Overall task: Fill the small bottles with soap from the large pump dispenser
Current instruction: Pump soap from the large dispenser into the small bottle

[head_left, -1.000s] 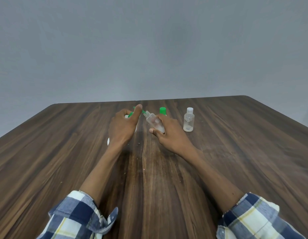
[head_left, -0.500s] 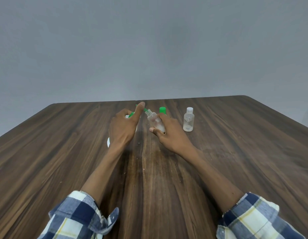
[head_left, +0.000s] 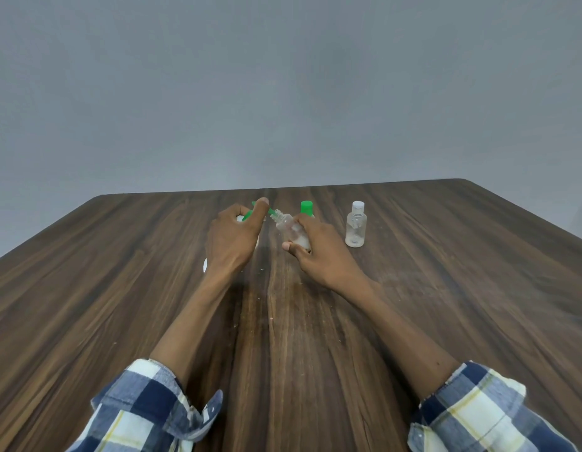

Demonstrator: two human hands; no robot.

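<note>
Frame centre, on wooden table (head_left: 446, 305).

Left hand (head_left: 232, 238): curled over green pump head (head_left: 250, 214), thumb on top, so it can press.

Right hand (head_left: 319, 252): grips open bottle (head_left: 291, 231), tilted so its mouth meets the nozzle.

Right of centre: capped bottle (head_left: 356, 228), upright, apart; green cap (head_left: 306, 207) behind the right hand.

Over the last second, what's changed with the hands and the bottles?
Little. The right hand has lifted the open bottle slightly, bringing its mouth up to the green nozzle. The left hand has shifted a touch upward on the pump, thumb on top. Nothing was let go or newly gripped. The capped bottle and the green cap stayed put on the table.
</note>
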